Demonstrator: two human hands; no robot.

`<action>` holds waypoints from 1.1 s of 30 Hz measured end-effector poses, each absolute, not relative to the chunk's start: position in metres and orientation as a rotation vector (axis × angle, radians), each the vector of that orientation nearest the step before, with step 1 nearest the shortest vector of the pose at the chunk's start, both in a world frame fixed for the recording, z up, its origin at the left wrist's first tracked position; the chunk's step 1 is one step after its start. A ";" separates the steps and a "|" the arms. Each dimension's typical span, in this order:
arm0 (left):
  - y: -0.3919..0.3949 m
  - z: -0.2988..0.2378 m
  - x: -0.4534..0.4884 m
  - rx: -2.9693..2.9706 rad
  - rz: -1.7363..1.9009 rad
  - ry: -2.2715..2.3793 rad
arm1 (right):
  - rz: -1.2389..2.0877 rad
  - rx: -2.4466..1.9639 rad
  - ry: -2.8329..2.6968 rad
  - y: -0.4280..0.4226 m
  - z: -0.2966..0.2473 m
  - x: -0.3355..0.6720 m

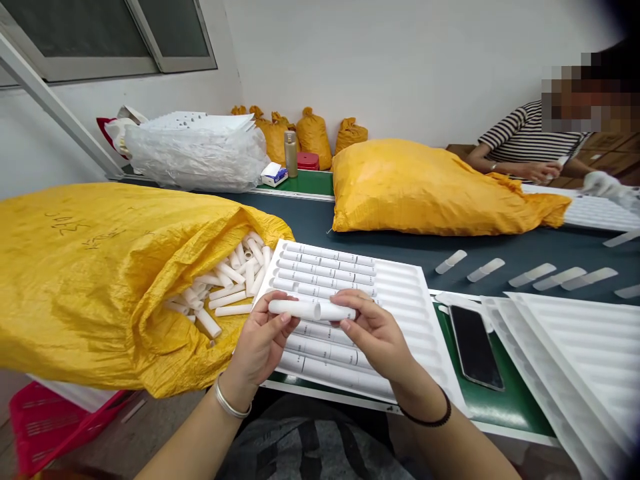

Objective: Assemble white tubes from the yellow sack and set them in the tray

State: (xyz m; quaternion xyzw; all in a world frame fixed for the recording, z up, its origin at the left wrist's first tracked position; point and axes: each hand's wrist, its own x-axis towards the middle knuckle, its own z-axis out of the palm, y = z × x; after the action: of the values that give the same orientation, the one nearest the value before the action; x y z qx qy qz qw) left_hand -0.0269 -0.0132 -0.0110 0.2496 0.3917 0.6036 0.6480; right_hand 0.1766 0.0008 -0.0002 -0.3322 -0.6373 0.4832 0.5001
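Over a white ridged tray, my left hand (255,343) pinches a plain white tube (294,309) between thumb and fingers. Its right end meets a shorter white tube piece (334,311) with faint print, gripped by the fingertips of my right hand (383,337). The two pieces lie in line; whether one sits inside the other I cannot tell. Below them, the tray (407,303) bears rows of printed white tubes (325,261) on its left part, and its right part shows bare grooves. My hands hide some of the rows.
At left, an open yellow sack (85,273) spills loose white tubes (233,275). Another yellow sack (425,187) lies across the dark belt (395,250), with several translucent tubes (485,269) near it. A phone (475,347) and stacked trays (575,360) lie right. A co-worker's hand (545,172) holds something white.
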 end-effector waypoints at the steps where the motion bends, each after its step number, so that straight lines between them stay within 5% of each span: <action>1: -0.014 -0.012 -0.030 0.649 1.349 0.954 | 1.036 -0.803 -1.646 0.003 0.004 0.182; 7: -0.022 -0.006 -0.046 1.259 1.071 1.242 | 0.584 -0.744 -2.091 0.016 0.023 0.205; 23: -0.027 0.013 -0.044 2.367 1.238 1.284 | 1.030 -1.015 -1.843 0.014 0.015 0.200; 29: -0.031 0.003 -0.037 2.360 1.196 1.255 | 0.923 -0.972 -1.975 0.004 0.006 0.197; 33: -0.025 -0.013 -0.039 2.453 0.845 1.239 | 0.687 -1.030 -2.376 0.013 -0.015 0.197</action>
State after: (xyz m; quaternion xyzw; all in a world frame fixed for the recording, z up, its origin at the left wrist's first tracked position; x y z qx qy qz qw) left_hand -0.0388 -0.0254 -0.0127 0.8457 0.4271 0.2911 0.1327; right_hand 0.1969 0.0128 -0.0149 -0.3741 -0.8633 0.2496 0.2289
